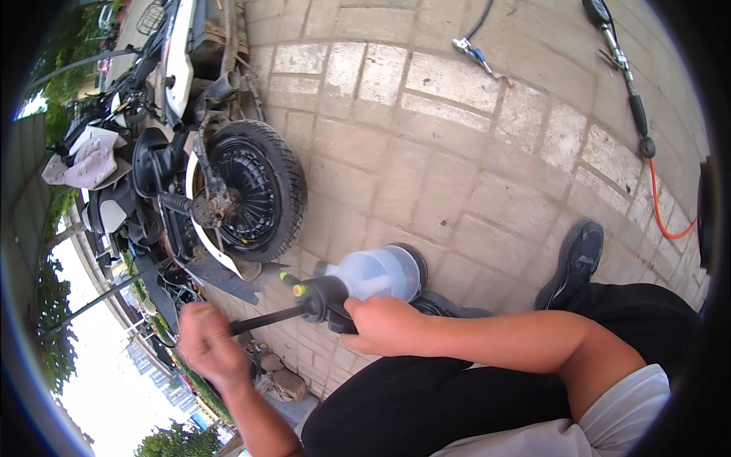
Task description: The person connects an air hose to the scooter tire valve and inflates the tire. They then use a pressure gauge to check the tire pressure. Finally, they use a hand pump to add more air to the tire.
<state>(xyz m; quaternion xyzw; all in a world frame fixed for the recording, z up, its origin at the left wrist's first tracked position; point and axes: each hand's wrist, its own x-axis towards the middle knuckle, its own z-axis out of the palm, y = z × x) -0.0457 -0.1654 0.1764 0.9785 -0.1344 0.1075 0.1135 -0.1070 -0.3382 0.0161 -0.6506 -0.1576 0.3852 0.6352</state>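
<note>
A pump sprayer (373, 274) with a clear bluish-white bottle and a black head is tilted in front of me, its bottom end toward the right. Two yellow-green tips stick out from the head. My right hand (384, 326) is closed around the sprayer's black handle. From the head, a black pump rod (266, 318) runs out to the left. My left hand (207, 341), a little blurred, is closed at the far end of that rod and hides its grip. Beyond the sprayer is the wheel (295, 186) of a scooter, with a black tyre and a white fender.
The scooter's body (179, 68) fills the left side, with a cloth (87, 160) over part of it. An air blow gun (472, 53) lies on the paving. At the right are a tyre inflator gauge (632, 84) and its orange hose (659, 206). My shoe (575, 259) is near the sprayer.
</note>
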